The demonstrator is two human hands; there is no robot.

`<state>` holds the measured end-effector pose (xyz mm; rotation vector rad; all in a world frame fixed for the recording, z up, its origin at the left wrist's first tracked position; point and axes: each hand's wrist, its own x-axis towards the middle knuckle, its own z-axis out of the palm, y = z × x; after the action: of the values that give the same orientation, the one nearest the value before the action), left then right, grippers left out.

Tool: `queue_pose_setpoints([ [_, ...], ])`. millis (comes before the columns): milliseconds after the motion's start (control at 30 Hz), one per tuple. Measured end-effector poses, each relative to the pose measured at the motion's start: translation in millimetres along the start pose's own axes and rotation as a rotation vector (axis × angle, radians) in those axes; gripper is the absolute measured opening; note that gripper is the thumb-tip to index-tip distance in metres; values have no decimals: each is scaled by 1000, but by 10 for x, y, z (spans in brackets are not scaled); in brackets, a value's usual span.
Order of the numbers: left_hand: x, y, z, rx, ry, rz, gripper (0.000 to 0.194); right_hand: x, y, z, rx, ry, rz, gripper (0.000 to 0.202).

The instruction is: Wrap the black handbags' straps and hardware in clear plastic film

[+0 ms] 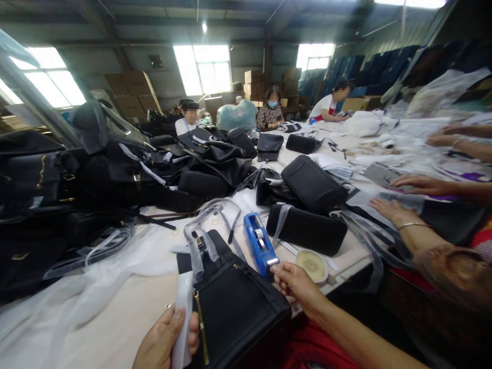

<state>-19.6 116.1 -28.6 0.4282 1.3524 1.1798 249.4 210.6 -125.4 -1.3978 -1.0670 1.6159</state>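
Observation:
A black bag with a gold zipper lies in front of me, its clear-wrapped straps at the top. Along its left edge my left hand is closed around a folded strip of white wrapping sheet. My right hand pinches at the cutting end of a blue tape dispenser, seemingly on the tape's end; the clear tape itself hardly shows. Just beyond the right hand sits a round dish with something yellowish in it.
Black bags are heaped at the left and back. Black cases lie behind the dispenser. At right, a co-worker's hands rest on wrapped material. People sit across the table, with cartons behind.

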Motion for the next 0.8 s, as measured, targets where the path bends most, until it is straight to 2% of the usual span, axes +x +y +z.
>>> queue_pose_setpoints([
  [67,-48,7,33,14,6,49,37,-11,25,-32,-200,20,-107,36],
  [167,-77,-13,53,27,7,106,35,-58,7,-77,-644,128,-356,30],
  [267,-43,-64,21,30,9,118,35,-151,-203,-29,-763,131,-493,26],
  [367,-20,-102,-7,48,3,142,32,-286,-589,217,-643,-67,-618,23],
  [467,-31,-103,-8,95,-27,181,28,-385,-913,632,-477,-447,-641,21],
  [567,-53,-87,-14,171,-73,213,27,-379,-1000,1034,-389,-793,-630,22],
  [600,-62,-82,-19,185,-87,210,27,-354,-983,1134,-387,-856,-637,21],
  [667,-81,-75,-27,198,-104,195,30,-285,-923,1266,-421,-890,-665,20],
  [800,-114,-63,-27,185,-70,181,34,-154,-861,1323,-576,-894,-766,26],
])
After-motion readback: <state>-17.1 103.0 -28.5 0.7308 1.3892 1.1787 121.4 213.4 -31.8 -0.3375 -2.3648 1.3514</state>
